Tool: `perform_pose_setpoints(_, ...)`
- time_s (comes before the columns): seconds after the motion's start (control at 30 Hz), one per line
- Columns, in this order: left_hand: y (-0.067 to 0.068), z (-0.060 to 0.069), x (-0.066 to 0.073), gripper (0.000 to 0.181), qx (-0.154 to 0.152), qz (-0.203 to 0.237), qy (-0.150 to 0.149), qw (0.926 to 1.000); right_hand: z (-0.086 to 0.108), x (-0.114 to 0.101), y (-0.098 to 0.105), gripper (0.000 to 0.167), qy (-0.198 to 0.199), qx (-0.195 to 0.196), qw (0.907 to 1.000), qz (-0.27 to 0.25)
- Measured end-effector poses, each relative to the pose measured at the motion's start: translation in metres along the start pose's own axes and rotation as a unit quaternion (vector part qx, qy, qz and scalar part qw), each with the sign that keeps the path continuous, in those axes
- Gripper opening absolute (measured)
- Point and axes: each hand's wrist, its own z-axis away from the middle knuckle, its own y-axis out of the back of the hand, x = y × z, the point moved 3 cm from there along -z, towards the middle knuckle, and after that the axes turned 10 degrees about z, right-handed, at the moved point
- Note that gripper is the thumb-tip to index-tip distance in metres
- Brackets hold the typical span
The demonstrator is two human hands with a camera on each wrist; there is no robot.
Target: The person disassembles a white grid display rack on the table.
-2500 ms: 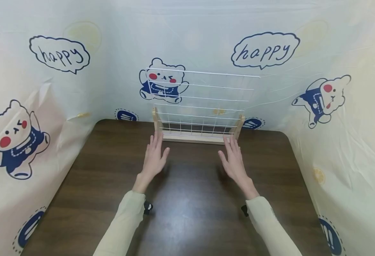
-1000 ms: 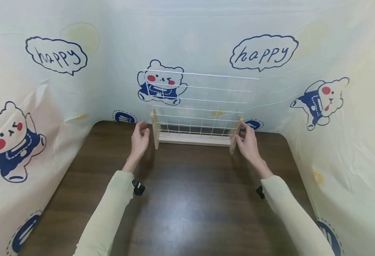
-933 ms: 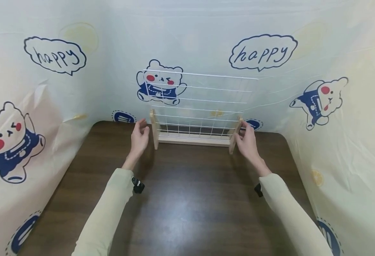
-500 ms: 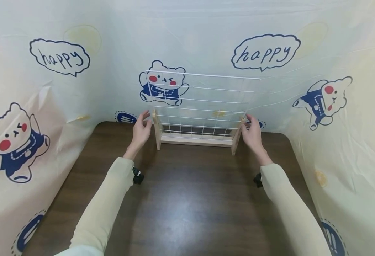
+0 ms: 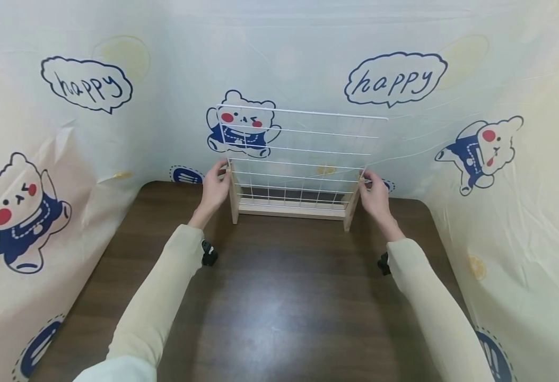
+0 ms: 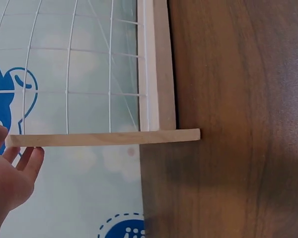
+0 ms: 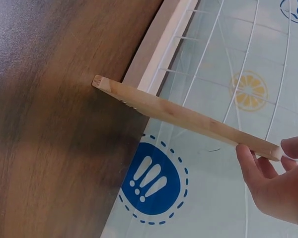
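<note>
from here i have the white wire rack point(image 5: 291, 210) upright at the far side of the tabletop point(image 5: 279, 297), its wire panel in front of the printed cloth point(image 5: 308, 63); i cannot tell whether panel and cloth touch. as i judge it, taking hold at both ends is done, and that is as far as things go: the wooden feet look set down on the tabletop, so nothing reads as lifted. what remains beyond that i cannot tell.

the left hand point(image 5: 214, 188) has its grip clamped on the top end of the left post point(image 6: 104, 139), fingers bent around the wood. the right hand point(image 5: 376, 197) matches it at the right post point(image 7: 188, 117), its grip pinched about the top end too. how hard either one squeezes, i cannot tell.

both arms reach forward from the near edge, angled inward, sleeves point(image 5: 150, 297) low over the tabletop, wrists outside the posts, so my pose is close to symmetrical.
</note>
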Motion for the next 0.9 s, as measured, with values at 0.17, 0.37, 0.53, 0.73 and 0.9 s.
perform_pose_setpoints(0.17, 0.001, -0.004, 0.001, 0.028, 0.022, -0.006, 0.001, 0.9997, -0.003, 0.001, -0.001, 0.027, -0.01, 0.013, 0.9999, 0.003)
perform_pose_setpoints(0.37, 0.003, -0.007, 0.004, 0.022, 0.049, -0.029, -0.004, 0.9984, -0.007, 0.0, 0.001, 0.023, -0.013, 0.05, 0.9987, -0.005)
perform_pose_setpoints(0.53, 0.004, -0.01, 0.006, 0.021, 0.052, -0.036, -0.006, 0.998, -0.01, -0.003, 0.004, 0.02, -0.009, 0.08, 0.9967, -0.006)
perform_pose_setpoints(0.73, 0.005, -0.014, 0.009, 0.019, 0.062, -0.039, -0.007, 0.9973, -0.012, -0.007, 0.007, 0.019, 0.004, 0.107, 0.994, -0.025)
perform_pose_setpoints(0.9, 0.005, -0.014, 0.011, 0.016, 0.079, -0.042, -0.008, 0.9959, -0.013, -0.009, 0.009, 0.018, -0.003, 0.128, 0.991, -0.038)
